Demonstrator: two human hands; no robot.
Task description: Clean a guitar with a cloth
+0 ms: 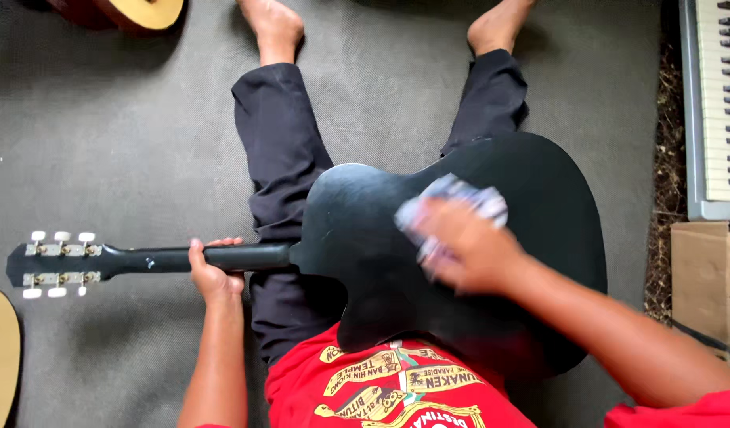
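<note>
My right hand (468,250), blurred, presses a crumpled pale cloth (454,208) flat against the matte black guitar back (381,261) lying across my lap. My left hand (213,273) is wrapped around the neck (175,259); I judge a firm hold steadies wiping.

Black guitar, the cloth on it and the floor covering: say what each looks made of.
Black guitar: likely wood under matte black paint; only a dull sheen on its back. Cloth, under the right hand: soft crumpled fabric, pale with bluish print, blurred. Floor covering: grey woven carpet or mat, fine ribbed texture. The left hand grips the neck.
</note>
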